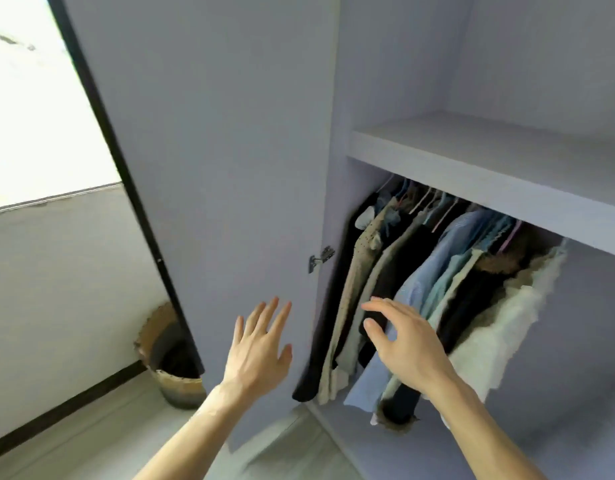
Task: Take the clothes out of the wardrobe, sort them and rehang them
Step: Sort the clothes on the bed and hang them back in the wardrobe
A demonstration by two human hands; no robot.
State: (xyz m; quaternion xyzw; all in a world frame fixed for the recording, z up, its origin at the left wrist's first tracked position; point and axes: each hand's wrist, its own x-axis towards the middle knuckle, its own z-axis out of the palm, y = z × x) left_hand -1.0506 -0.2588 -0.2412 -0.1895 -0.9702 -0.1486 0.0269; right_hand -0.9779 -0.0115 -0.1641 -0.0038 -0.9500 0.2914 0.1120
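The wardrobe stands open, its pale door (pixel 230 150) swung out to the left. Several garments (pixel 437 278) hang close together on hangers from a rail under a shelf (pixel 489 161): black, beige, light blue, teal and white pieces. My left hand (pixel 257 348) is raised in front of the door, fingers spread and straight, holding nothing. My right hand (pixel 406 341) reaches in front of the hanging clothes with fingers loosely bent and thumb apart, level with a black garment (pixel 396 282) and a light blue shirt (pixel 434 268). It grips nothing that I can see.
A round woven basket (pixel 171 368) sits on the floor behind the door's edge, by the wall. A bright window (pixel 32 109) is at upper left. The shelf above the rail holds nothing. Pale floor lies below my arms.
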